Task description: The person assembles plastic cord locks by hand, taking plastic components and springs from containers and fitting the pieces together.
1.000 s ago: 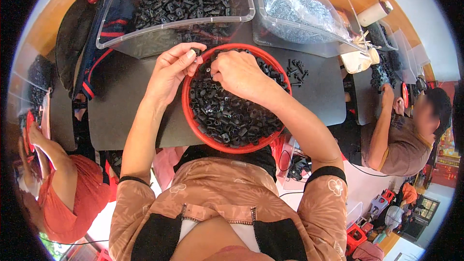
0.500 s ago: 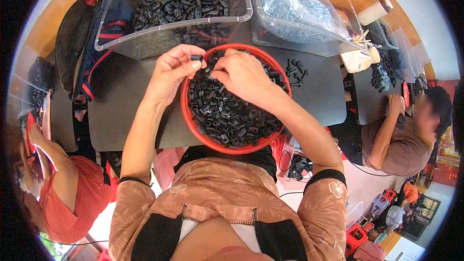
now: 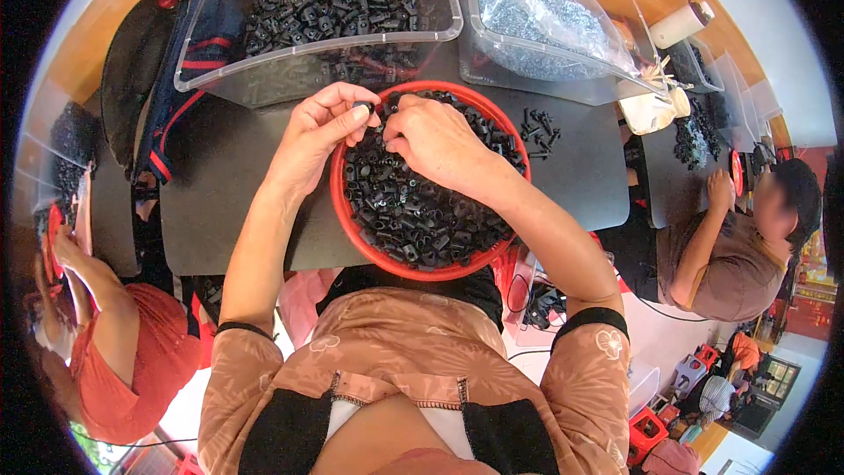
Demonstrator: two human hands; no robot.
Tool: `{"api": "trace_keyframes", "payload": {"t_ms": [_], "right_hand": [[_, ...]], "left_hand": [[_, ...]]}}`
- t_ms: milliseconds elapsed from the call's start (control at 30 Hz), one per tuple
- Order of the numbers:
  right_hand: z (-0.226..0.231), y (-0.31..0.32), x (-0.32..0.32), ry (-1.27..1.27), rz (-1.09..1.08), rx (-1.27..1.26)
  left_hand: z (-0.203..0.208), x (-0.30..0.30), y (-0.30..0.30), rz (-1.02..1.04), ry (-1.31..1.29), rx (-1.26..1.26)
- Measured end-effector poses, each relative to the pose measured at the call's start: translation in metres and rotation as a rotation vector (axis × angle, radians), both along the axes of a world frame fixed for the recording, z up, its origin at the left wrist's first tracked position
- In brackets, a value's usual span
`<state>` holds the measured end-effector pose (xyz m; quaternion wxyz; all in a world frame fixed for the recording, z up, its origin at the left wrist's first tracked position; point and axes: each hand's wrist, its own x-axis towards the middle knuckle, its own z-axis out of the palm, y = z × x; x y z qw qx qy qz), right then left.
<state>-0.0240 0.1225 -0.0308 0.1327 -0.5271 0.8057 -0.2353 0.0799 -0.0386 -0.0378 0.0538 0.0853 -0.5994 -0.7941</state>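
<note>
My left hand [image 3: 318,134] is closed at the far left rim of a red basin [image 3: 353,234], pinching a small black plastic part [image 3: 365,107] between thumb and fingers. The basin is heaped with small black tubular pieces [image 3: 420,208]. Over its far half, my right hand [image 3: 438,137] has its fingers bent together close to the left hand's part. Whatever those right fingertips hold, if anything, is too small and too covered to name.
Beyond the basin stand a clear bin of black parts [image 3: 330,0] and a clear bin of small silvery pieces [image 3: 549,22]. Black screw-like pieces [image 3: 539,132] lie to the right. A dark bag [image 3: 145,70] sits at left. People work on both sides.
The black part in my left fingers has turned and now shows less of its length. My right fingertips have shifted slightly. The basin and bins look the same.
</note>
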Motion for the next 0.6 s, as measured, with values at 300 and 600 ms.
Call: {"api": "trace_keyframes", "payload": {"t_ms": [300,600], "right_hand": [[-0.004,-0.001,0.0,0.131,0.062,0.06],[-0.003,0.007,-0.003,-0.036,-0.008,-0.193]], "left_hand": [[-0.003,-0.001,-0.002,-0.016,0.021,0.0],[-0.003,-0.001,-0.002,-0.005,0.017,0.012]]}}
